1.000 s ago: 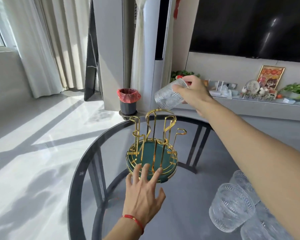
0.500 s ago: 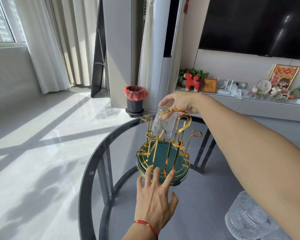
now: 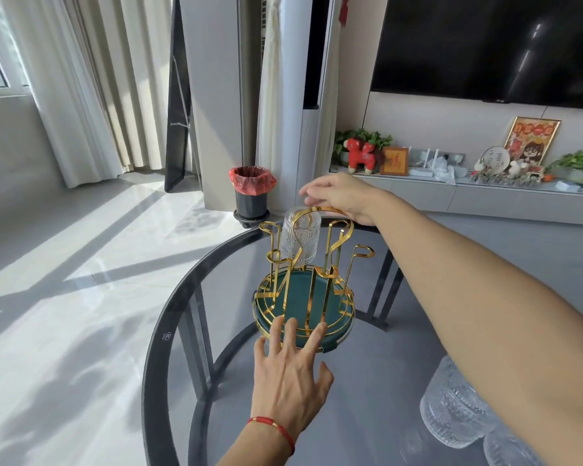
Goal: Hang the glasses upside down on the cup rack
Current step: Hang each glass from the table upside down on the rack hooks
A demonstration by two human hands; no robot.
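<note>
Gold wire cup rack (image 3: 312,270) with a round teal base stands near the middle of the round dark glass table (image 3: 169,334), and one clear ribbed glass (image 3: 299,238) hangs upside down on a peg at its far left side, mouth downward above the teal base. Two more clear textured glasses (image 3: 453,408) sit at the lower right of the table, partly behind the right forearm; whether others lie beyond the frame edge cannot be told. The left hand (image 3: 288,381), a red string bracelet (image 3: 273,428) on its wrist, lies flat with its fingers (image 3: 292,331) spread, the tips resting on the near rim of the rack's base. The right hand (image 3: 342,195) is just above the rack's top loop, its fingers loosely apart and holding nothing, close over the hung glass but apart from it. Half a second earlier that hand gripped the glass by its base as it came down among the pegs; now the glass hangs free and the hand has let go and lifted slightly. The left hand has kept its place on the base
</note>
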